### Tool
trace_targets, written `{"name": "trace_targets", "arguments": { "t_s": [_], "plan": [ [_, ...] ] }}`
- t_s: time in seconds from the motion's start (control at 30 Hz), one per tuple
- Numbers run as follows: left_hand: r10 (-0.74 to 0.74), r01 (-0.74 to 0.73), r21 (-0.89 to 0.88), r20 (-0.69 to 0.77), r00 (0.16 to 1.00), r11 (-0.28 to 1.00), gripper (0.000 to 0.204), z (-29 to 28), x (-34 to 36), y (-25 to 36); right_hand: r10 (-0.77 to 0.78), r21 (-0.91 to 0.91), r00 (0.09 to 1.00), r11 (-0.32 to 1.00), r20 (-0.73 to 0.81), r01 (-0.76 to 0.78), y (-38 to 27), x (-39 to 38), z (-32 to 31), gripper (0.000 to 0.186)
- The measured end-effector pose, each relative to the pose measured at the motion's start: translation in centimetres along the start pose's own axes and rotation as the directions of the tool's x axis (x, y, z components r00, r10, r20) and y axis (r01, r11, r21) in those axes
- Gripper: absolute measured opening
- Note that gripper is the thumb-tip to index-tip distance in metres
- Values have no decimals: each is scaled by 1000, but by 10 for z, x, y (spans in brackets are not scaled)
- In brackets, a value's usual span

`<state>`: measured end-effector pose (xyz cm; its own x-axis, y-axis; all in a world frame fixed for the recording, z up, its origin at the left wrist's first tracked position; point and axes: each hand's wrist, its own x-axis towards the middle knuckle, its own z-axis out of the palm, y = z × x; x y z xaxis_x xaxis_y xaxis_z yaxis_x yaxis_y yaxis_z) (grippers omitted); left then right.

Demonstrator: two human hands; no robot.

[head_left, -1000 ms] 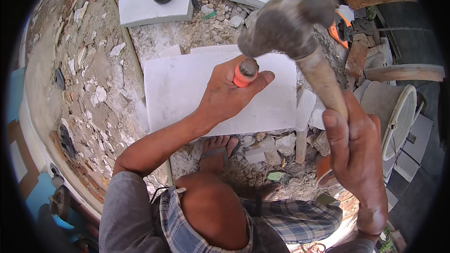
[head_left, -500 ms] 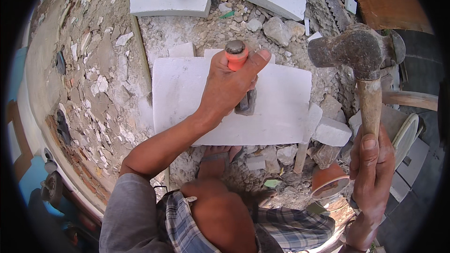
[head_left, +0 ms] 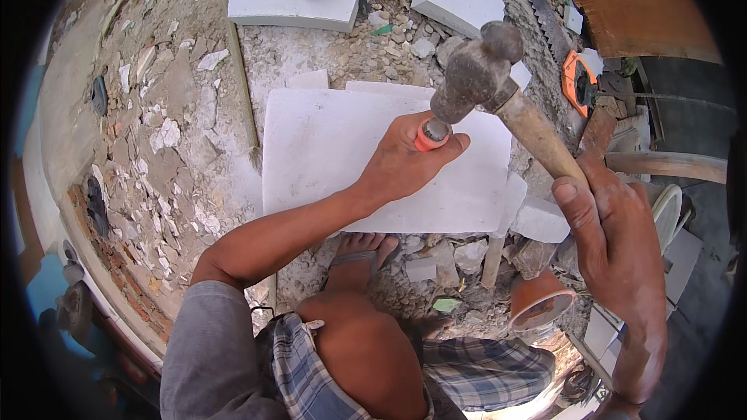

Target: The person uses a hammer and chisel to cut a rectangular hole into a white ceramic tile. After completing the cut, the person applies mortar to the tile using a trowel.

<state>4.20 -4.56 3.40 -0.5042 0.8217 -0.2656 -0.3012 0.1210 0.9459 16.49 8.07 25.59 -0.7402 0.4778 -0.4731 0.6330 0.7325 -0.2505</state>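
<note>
A hammer (head_left: 525, 117) gripped in the right hand (head_left: 615, 229) has swung in from beyond the white slab's (head_left: 327, 155) right edge to the orange-handled chisel (head_left: 429, 137), clasped in the left hand (head_left: 401, 163) above the slab, apparently mid-blow.

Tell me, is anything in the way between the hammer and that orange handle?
Nothing that I can see. The right hand holds the hammer with its head right by the metal cap on the orange handle; I can't tell if they touch. The left hand grips the handle, thumb beside the cap, not across it.
</note>
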Motion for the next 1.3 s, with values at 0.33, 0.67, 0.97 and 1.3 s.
{"name": "trace_targets", "arguments": {
  "t_s": [0.33,0.67,0.97,1.3],
  "plan": [
    [22,-25,35,79,997,999,39,-6,19,27,239,603,936,797,-258,-37,36,-55,22,51],
    [61,-92,219,145,988,972,30,23,17,14,92,455,983,890,-161,-9,61,-31,43,51],
    [184,-211,-162,-170,968,964,23,-17,11,25,398,675,849,735,-348,-68,55,-56,39,49],
    [58,-173,-463,-252,966,869,29,-18,-33,4,110,424,958,905,-265,13,17,-73,39,44]
  ]
}}
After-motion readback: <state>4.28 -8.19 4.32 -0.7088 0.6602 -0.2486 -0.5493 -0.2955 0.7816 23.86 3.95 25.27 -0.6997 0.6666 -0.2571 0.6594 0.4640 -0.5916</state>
